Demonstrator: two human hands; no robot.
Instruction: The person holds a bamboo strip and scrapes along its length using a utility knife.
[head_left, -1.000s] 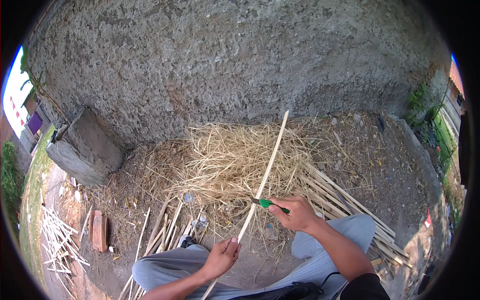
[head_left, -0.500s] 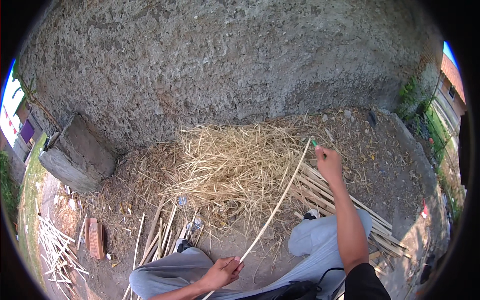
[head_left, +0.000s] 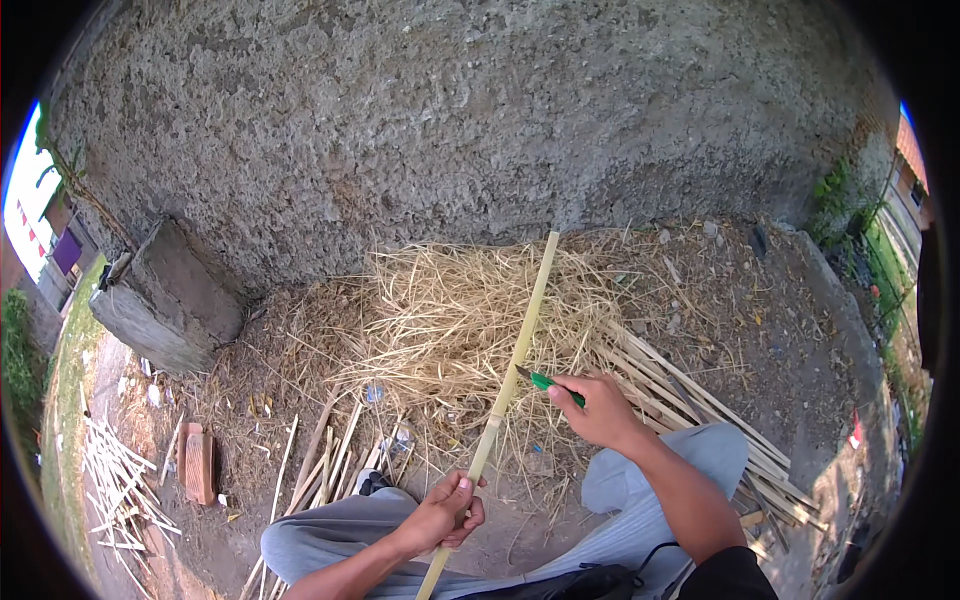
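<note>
A long, pale yellow-green strip (head_left: 535, 310) slants across the scene, its long axis running from near left to far right, tilted only slightly off straight ahead. Its far end lies in front of the foot of the rough wall (head_left: 480, 130), over the heap of straw-coloured shavings (head_left: 430, 310); its near end is cut off by the view's lower edge. The left hand (head_left: 445, 515) covers a stretch of it, fingers wrapped around and pinching it. The right hand (head_left: 598, 408) has its fingers closed on a green-handled knife (head_left: 542, 382), hiding part of the handle. The dark blade points left and far, meeting the strip's right edge; whether it bites in is too small to tell.
</note>
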